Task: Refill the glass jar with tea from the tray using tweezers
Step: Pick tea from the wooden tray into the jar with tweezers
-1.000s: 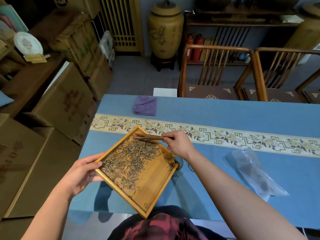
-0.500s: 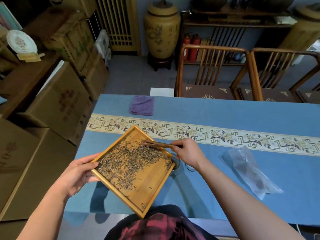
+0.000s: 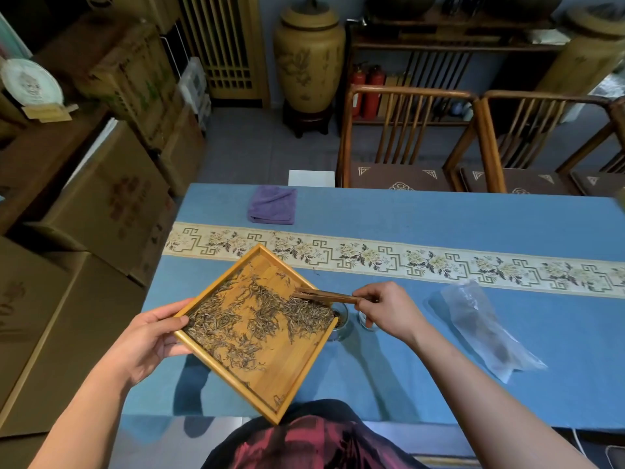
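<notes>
A square bamboo tray (image 3: 297, 370) hangs tilted over the blue table, one corner toward me. Loose dry tea leaves (image 3: 260, 316) lie spread across it, heaped near its right corner. My left hand (image 3: 148, 340) grips the tray's left edge, thumb on top. My right hand (image 3: 389, 309) pinches brown wooden tweezers (image 3: 324, 295), whose tips lie on the tea at the right corner. The glass jar (image 3: 341, 319) stands on the table just under that corner, mostly hidden by the tray. A small round glass lid (image 3: 367, 324) sits beside the jar, partly behind my right hand.
A clear plastic bag (image 3: 483, 326) lies on the table to the right. A folded purple cloth (image 3: 272, 204) rests at the far edge. Wooden chairs (image 3: 406, 140) stand behind the table, and cardboard boxes (image 3: 101, 198) are stacked on the left.
The tweezers have swept right and toward me across the tray, pushing tea toward the corner over the jar. My right hand moved right with them; the left hand keeps its hold.
</notes>
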